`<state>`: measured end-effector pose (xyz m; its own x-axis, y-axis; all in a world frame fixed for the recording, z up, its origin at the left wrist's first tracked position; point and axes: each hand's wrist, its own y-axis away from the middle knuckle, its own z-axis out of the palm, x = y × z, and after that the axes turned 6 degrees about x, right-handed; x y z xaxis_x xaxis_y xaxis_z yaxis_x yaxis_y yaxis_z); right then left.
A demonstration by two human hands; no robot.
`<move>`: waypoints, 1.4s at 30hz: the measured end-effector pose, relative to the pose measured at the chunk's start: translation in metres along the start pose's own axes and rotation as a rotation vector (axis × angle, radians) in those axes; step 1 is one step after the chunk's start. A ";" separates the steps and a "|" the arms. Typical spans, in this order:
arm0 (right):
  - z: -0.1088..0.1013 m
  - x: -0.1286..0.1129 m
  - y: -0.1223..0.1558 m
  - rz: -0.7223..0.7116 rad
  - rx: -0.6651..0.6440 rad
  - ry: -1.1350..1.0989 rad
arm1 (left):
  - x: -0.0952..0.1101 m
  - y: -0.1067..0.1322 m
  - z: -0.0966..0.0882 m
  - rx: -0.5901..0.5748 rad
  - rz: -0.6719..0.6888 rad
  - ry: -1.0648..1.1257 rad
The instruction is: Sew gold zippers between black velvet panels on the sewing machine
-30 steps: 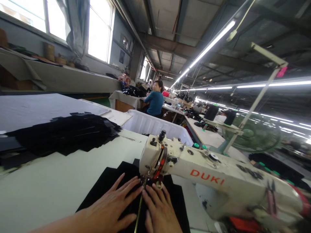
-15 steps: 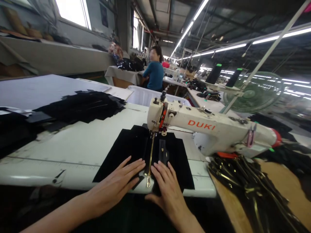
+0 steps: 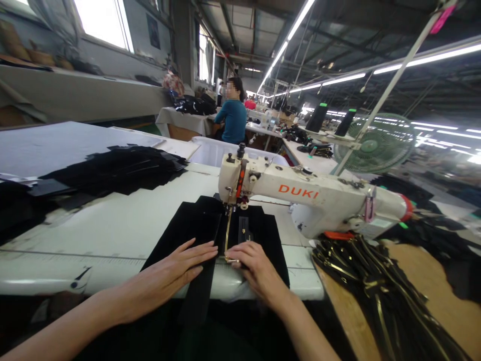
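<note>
Black fabric (image 3: 184,225) lies on the white sewing table, under the needle area of a sewing machine (image 3: 270,183) marked DUKI. A zipper (image 3: 227,230) with gold teeth runs from beneath the presser foot toward me. My left hand (image 3: 175,268) rests on the fabric left of the zipper, fingers stretched out. A loose black strip (image 3: 199,296) hangs over the table's front edge beside it. My right hand (image 3: 257,265) has its fingers bent around the near end of the zipper, by its gold pull (image 3: 233,260). A dark piece with gold detail (image 3: 243,228) lies just beyond that hand.
Stacked black pieces (image 3: 120,168) lie on the left of the table. A bundle of gold-toothed zippers (image 3: 368,271) lies at right on a brown board (image 3: 413,281). Behind stand thread cones (image 3: 316,118), a fan (image 3: 376,143) and a person in blue (image 3: 233,120).
My right hand has gone from lying flat to bending its fingers at the zipper pull. The pull has turned sideways. More of the black strip now hangs by my left hand.
</note>
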<state>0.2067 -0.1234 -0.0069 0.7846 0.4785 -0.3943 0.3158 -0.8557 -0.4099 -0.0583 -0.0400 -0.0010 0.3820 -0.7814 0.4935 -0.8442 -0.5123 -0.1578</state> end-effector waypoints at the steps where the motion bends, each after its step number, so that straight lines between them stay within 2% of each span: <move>1: -0.006 0.000 -0.003 -0.026 -0.030 0.018 | 0.001 0.000 -0.002 -0.007 0.008 -0.014; 3: -0.013 -0.003 -0.006 -0.106 -0.103 0.130 | 0.003 -0.001 -0.004 -0.022 0.039 -0.052; 6: -0.007 -0.008 -0.002 -0.170 -0.174 0.249 | 0.005 -0.003 0.004 -0.041 0.084 -0.121; 9: 0.001 -0.013 0.005 -0.082 -0.159 0.181 | 0.004 -0.001 0.021 -0.037 0.106 -0.168; 12: 0.001 -0.019 0.008 0.002 -0.136 0.081 | 0.000 0.002 0.037 0.024 0.134 -0.201; 15: 0.004 -0.026 0.008 0.100 -0.066 -0.003 | -0.003 0.005 0.046 0.068 0.161 -0.223; 19: 0.024 -0.032 0.008 0.256 0.147 -0.061 | -0.005 0.005 0.046 0.062 0.162 -0.193; 23: 0.042 -0.033 0.007 0.267 0.287 -0.074 | -0.007 0.007 0.043 0.074 0.105 -0.120; 29: 0.043 -0.029 0.001 0.280 0.301 -0.047 | -0.010 0.010 0.041 0.104 0.049 -0.046; 37: 0.052 -0.033 -0.001 0.256 0.400 -0.072 | -0.005 0.007 0.046 0.093 0.195 -0.205; 42: 0.053 -0.030 0.006 0.244 0.373 -0.043 | -0.004 0.005 0.048 0.124 0.240 -0.245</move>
<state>0.1566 -0.1325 -0.0407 0.7872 0.2860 -0.5464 -0.0956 -0.8187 -0.5662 -0.0462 -0.0572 -0.0448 0.2700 -0.9390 0.2129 -0.8742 -0.3317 -0.3545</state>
